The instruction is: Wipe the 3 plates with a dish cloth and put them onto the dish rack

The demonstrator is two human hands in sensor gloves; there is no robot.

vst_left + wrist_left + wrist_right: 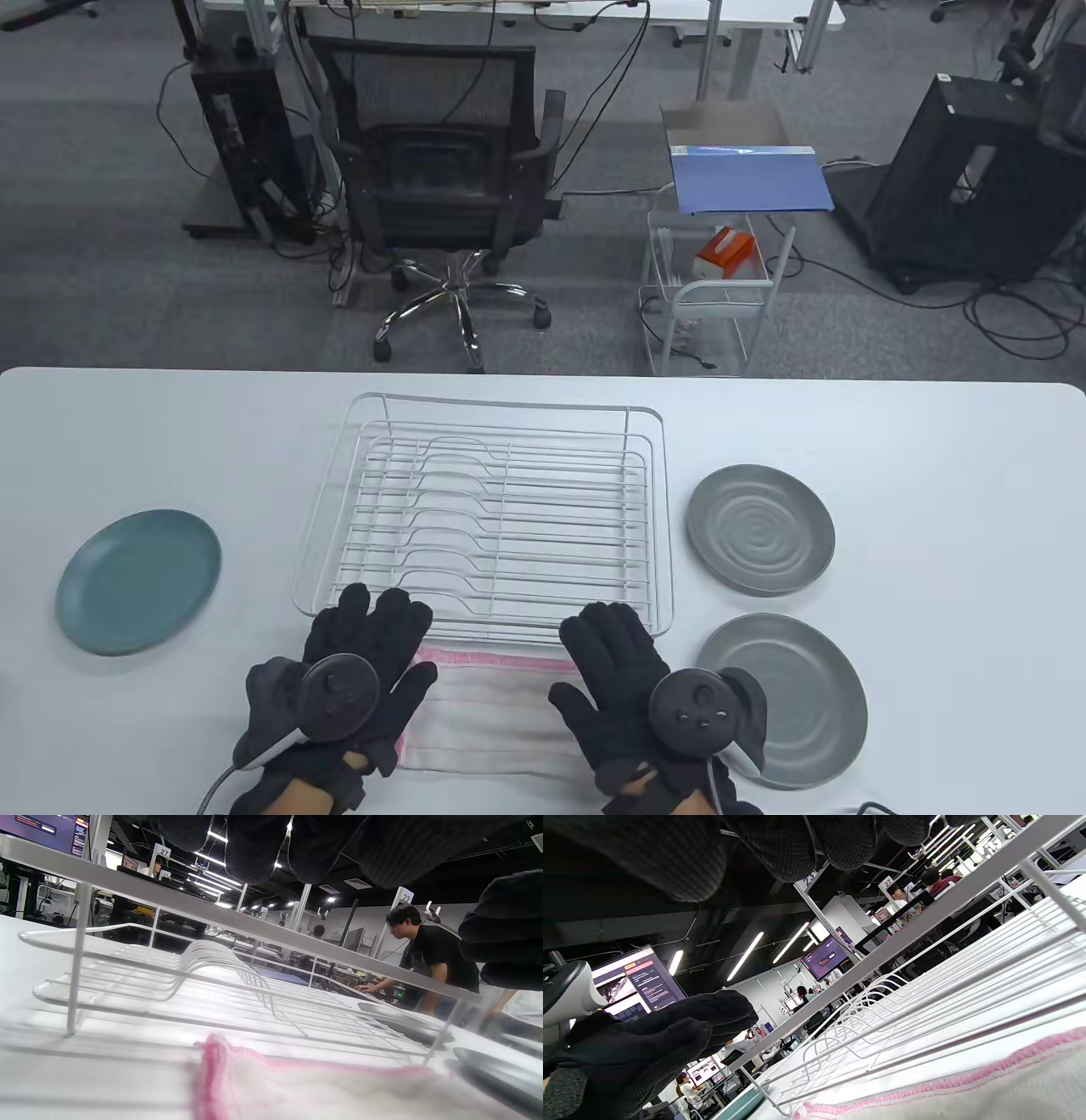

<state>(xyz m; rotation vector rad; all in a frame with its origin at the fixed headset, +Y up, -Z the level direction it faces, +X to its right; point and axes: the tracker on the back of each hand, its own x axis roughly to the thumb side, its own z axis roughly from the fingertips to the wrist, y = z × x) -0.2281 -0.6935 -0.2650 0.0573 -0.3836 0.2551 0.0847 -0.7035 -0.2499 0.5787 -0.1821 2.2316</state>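
The dish cloth (488, 713) lies flat on the desk (933, 475) directly between the two hands, its long axis running from one hand to the other. The left hand (352, 679) and right hand (632, 696) both rest open, fingers straight, apparently on the cloth's ends, though contact is hard to confirm. The empty dish rack (492, 509) sits just beyond the fingertips. Two grey plates (759, 526) (789, 696) lie right of the right hand, the nearer almost beside it; the teal plate (138, 581) lies left of the left hand.

Teal plate (138, 581), two grey plates (760, 528), pink-edged white cloth (492, 713), white rack (488, 509).
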